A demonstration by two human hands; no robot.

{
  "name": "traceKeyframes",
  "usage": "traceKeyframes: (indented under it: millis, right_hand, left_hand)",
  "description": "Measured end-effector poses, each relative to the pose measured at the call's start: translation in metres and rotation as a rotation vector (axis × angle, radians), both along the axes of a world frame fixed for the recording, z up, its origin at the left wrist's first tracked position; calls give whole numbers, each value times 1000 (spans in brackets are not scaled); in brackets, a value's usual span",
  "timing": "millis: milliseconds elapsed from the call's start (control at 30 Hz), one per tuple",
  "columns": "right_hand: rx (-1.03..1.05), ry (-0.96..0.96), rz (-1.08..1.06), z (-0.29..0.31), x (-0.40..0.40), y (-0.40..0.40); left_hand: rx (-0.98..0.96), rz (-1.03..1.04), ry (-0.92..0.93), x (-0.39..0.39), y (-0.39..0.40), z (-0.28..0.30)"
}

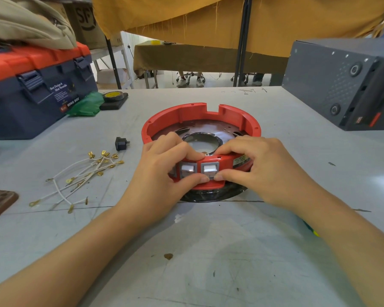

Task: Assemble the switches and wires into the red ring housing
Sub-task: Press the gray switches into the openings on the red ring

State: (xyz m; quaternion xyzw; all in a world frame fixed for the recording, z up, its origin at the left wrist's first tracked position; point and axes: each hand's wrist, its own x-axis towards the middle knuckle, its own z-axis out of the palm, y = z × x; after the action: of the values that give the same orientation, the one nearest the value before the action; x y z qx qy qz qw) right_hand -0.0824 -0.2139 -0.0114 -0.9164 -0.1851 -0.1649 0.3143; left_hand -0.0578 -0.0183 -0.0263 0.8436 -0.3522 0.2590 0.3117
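Both forearms reach across the grey worktop (208, 251) to the red ring housing (177, 117), which lies flat at its centre. Left hand (164, 169) and right hand (259, 171) pinch the housing's near wall, fingers hooked over the rim and thumbs pressing beneath two white rocker switches (200, 170) seated side by side in that wall. Step in hand, by appearance: pushing the switches home into their cut-outs. Next move likely calls for the loose white wires (80, 176) with brass terminals, lying to the left, near a small black component (121, 143), to be fitted to the switch backs inside the ring; whether a third switch sits under the left hand cannot be told. Blue toolbox (31, 94) with an orange lid stands shut at far left, contents hidden.
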Motion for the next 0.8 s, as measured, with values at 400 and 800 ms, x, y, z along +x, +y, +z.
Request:
traceKeyframes:
  millis: [400, 800]
  right_hand:
    - [224, 135, 91, 10, -6, -6]
    - [355, 200, 186, 23, -12, -14]
  left_hand:
    - [-206, -22, 167, 5, 18, 10]
    - [-614, 58, 748, 34, 43, 7]
